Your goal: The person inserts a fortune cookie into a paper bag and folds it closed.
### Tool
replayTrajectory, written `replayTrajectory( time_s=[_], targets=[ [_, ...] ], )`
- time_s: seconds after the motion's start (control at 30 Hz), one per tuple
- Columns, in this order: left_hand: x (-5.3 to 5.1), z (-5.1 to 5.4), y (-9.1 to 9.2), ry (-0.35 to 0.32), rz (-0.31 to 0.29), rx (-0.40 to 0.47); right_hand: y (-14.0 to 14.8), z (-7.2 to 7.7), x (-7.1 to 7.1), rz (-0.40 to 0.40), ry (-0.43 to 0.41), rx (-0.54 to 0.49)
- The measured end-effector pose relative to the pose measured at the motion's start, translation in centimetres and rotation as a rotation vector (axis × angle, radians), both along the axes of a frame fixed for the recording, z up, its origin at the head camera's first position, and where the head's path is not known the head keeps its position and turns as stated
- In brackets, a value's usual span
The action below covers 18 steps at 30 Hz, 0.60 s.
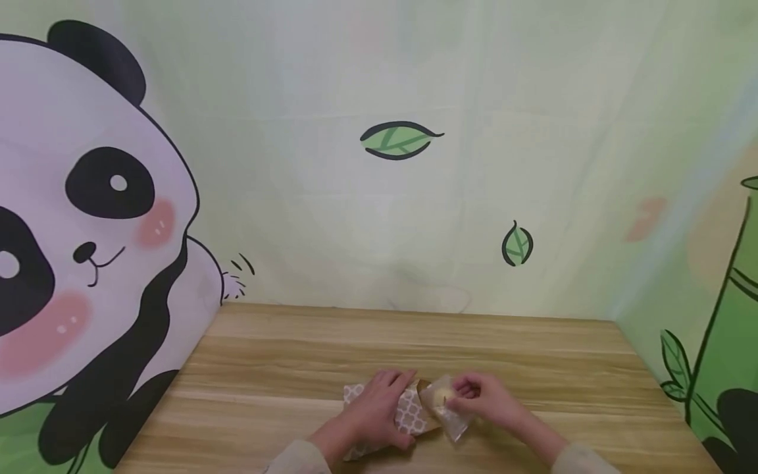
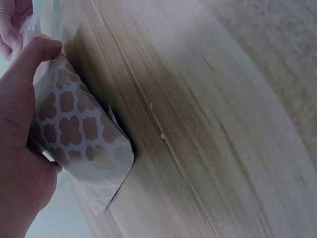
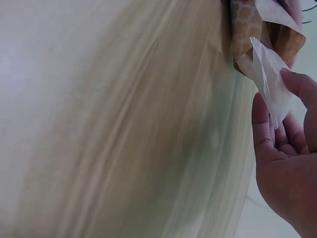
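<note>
We find the middle of the brown paper bag with a white lattice print [image 1: 411, 416] covered by the left hand [image 1: 376, 408], and its far end cut off by the top edge of the right wrist view. The bag's interior is too dark to read, so we cannot tell what it contains. At its open mouth we note a small clear plastic packet [image 1: 457, 422] with crimped ends; a pale yellow round piece [image 1: 442, 396] shows through the film in the head view but is indistinct from the right wrist. Whether any edge of the packet sits inside the mouth we cannot determine. The left hand grips the bag, thumb on one side and fingers across the other, on the light brown wood-grain table [image 1: 284, 368]. The right hand [image 1: 488, 398] pinches the packet between thumb and fingers. We record the two hands as apart, with bag mouth and packet between them.
</note>
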<state>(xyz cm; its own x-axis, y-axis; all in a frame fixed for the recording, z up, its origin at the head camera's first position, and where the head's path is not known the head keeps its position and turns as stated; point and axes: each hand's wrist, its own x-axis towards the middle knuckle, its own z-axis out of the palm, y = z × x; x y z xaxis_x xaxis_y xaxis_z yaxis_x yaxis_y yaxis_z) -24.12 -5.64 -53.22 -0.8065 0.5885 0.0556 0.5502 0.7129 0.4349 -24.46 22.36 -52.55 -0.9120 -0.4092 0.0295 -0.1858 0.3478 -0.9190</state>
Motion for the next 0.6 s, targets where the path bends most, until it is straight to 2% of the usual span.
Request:
replayTrajectory(
  time_s=[0.1, 0.23, 0.43, 0.6],
  targets=[
    [0.0, 0.1, 0.0, -0.012, 0.004, 0.001, -0.3, 0.2, -0.3, 0.001, 0.002, 0.047],
    [0.2, 0.2, 0.1, -0.032, 0.003, 0.009, -1.1, 0.5, -0.8, -0.039, -0.007, 0.086],
    [0.3, 0.3, 0.2, -0.053, 0.015, 0.012, -2.2, 0.6, -1.1, -0.077, 0.008, 0.076],
    [0.2, 0.1, 0.3, -0.023, 0.008, 0.005, -3.0, -0.1, -1.0, -0.136, 0.07, 0.054]
  ],
)
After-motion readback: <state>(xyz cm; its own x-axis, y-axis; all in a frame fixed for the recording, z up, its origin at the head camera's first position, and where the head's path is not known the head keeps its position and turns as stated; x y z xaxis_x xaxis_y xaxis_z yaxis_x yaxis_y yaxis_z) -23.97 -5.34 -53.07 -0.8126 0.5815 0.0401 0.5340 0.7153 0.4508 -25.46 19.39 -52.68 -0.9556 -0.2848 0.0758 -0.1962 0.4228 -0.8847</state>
